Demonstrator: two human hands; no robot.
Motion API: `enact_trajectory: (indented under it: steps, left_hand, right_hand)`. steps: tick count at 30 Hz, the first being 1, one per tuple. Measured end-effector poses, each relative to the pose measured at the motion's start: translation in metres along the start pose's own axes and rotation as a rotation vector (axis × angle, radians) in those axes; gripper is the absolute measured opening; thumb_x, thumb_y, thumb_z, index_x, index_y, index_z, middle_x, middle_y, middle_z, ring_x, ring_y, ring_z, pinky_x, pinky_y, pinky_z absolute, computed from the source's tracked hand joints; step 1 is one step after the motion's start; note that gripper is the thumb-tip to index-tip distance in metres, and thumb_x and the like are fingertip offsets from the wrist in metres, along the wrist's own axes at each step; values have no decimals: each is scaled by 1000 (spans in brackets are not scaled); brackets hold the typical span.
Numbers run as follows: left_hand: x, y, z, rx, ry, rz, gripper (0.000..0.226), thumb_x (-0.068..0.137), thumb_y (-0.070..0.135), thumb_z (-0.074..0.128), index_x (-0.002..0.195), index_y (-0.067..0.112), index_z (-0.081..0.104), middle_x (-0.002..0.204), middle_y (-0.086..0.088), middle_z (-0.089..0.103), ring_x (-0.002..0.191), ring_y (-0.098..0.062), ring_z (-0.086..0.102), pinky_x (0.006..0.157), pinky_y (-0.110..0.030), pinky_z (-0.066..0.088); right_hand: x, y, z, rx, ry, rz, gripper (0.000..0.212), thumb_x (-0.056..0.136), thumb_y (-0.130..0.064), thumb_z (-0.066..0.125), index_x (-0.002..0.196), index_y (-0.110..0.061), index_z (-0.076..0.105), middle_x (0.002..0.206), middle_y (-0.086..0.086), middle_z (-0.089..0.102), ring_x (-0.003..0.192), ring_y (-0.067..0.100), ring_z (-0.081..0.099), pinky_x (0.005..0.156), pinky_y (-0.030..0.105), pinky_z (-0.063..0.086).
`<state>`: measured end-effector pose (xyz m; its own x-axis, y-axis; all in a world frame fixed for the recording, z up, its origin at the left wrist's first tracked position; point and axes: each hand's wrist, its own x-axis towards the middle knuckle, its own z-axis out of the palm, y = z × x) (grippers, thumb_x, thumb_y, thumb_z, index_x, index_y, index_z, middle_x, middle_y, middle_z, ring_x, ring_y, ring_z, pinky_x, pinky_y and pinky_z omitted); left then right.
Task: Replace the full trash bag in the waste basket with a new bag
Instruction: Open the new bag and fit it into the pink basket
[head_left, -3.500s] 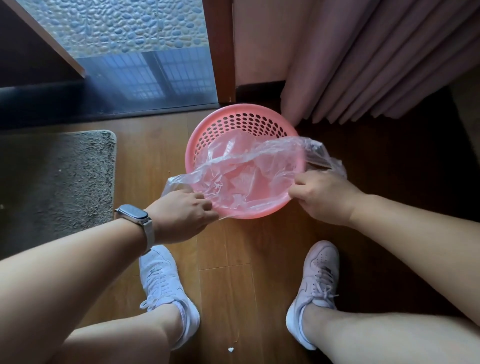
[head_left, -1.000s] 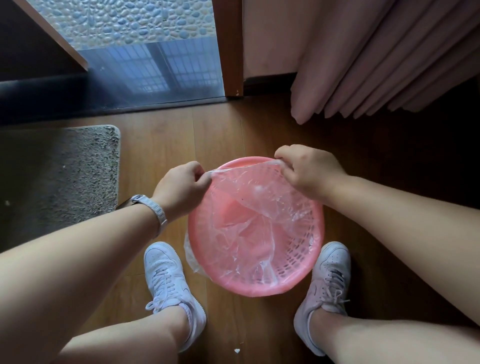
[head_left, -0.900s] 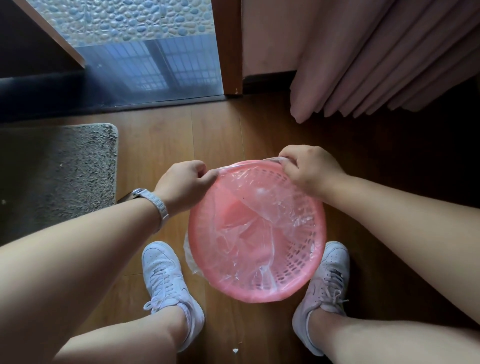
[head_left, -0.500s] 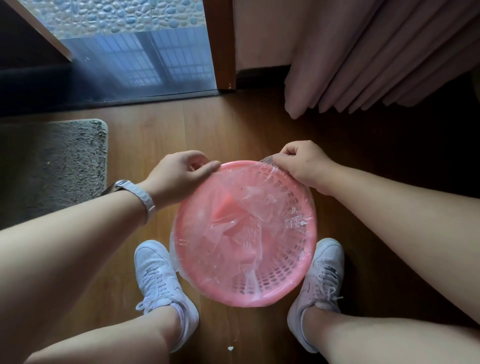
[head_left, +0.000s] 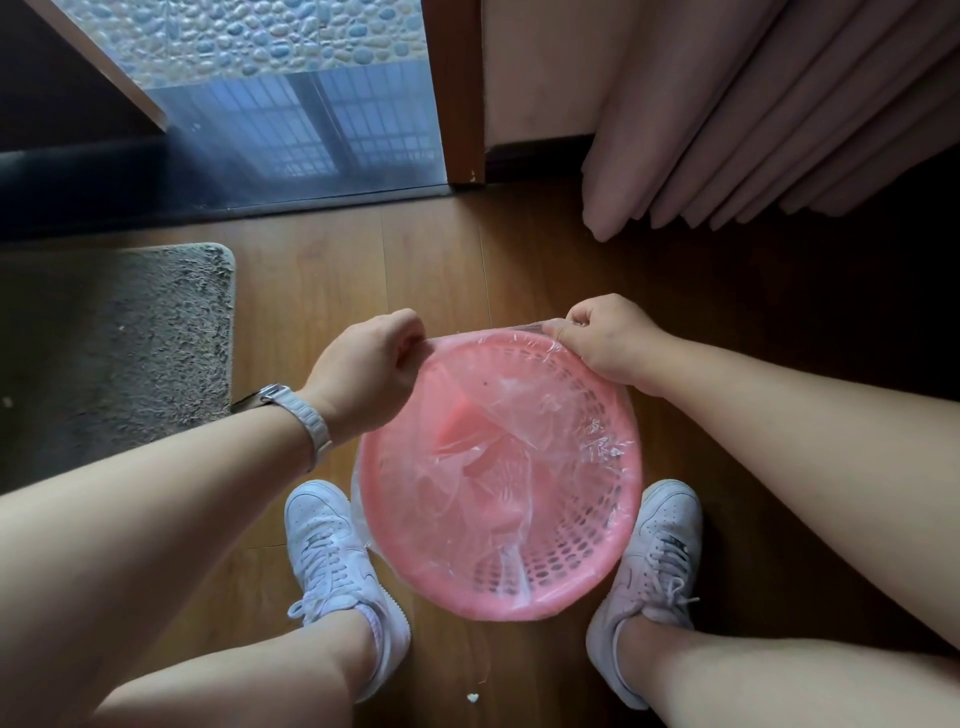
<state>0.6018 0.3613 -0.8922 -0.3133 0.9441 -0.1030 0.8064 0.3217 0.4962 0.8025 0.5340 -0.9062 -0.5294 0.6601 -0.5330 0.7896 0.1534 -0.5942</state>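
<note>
Two-handed, fingers (head_left: 577, 321) pinching bag (head_left: 524, 415) over basket (head_left: 519, 609) rim

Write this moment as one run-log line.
step: fitting clear bag over basket rim | left hand: pinches bag edge | right hand: pinches bag edge | basket: between shoes

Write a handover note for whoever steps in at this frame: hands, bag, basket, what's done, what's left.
Left hand: pinches the edge of the bag at the far rim of the basket.
Right hand: pinches the same edge, further right on the far rim.
Basket: on the floor between the shoes.
Bag: clear, inside the basket; at near left its edge hangs outside the rim.
Done: new bag is in. The full bag is not in view.
Left: probably pull the far edge down over the rim, then check the right side.
</note>
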Motion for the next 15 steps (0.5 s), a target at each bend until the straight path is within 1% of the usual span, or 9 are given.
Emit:
enact_trajectory:
  steps: [2,3,5,6,9,10,12,14,15]
  left_hand:
    - [-1,2,-1,32,29,44,13,92,16,57,82,8,56,76,-5,56,67,-29,51,57,-35,41]
    - [-2,3,-2,47,37,88,15,92,18,55,81,8,55,76,-6,55,66,-28,50,56,-34,40]
    - [-5,4,-3,61,32,144,19,92,24,49,82,8,53,75,-7,57,63,-30,51,53,-34,40]
    - [-6,4,-5,55,15,142,19,93,26,47,84,9,51,73,-6,60,62,-33,54,53,-34,39]
    - [-6,5,-4,-40,-86,59,13,98,24,49,88,19,41,80,5,72,67,-31,63,56,-35,43]
    - [-5,5,-6,-76,-126,22,17,97,23,50,86,22,37,81,9,73,69,-28,64,58,-37,47]
    - [-2,7,-9,-148,-200,-64,22,96,25,52,81,25,36,76,12,71,67,-21,64,63,-41,52]
    - [0,8,-12,-188,-224,-111,21,93,28,56,79,23,42,68,8,64,63,-20,57,64,-40,51]
    - [0,8,-13,-200,-227,-127,21,91,30,59,78,21,45,67,5,59,61,-20,52,62,-38,48]
  right_hand:
    - [0,-2,0,-37,22,-34,38,90,-38,58,68,-7,60,68,8,61,66,29,56,60,40,49]
    - [-1,-3,1,-56,41,-58,35,91,-37,57,72,-8,62,73,10,64,71,31,59,63,43,51]
    - [-2,-4,1,-77,62,-91,33,92,-35,54,74,-9,60,76,12,65,75,32,60,63,45,51]
    - [-3,-3,1,-85,64,-98,32,92,-35,53,74,-9,60,76,12,65,75,32,60,62,45,51]
    - [-4,-2,2,-102,69,-98,33,93,-36,52,75,-10,60,77,11,66,75,32,60,62,46,51]
    - [-5,-2,2,-104,71,-99,33,93,-36,52,75,-9,60,77,11,66,75,32,60,62,45,50]
    - [-6,-2,2,-106,73,-100,35,93,-37,51,75,-8,58,76,12,65,74,32,59,60,44,48]
    - [-7,-1,2,-116,73,-104,37,94,-39,49,75,-7,56,75,12,64,72,33,58,58,42,45]
    - [-7,-1,2,-141,73,-108,37,94,-40,48,76,-8,56,73,10,62,70,32,56,56,39,43]
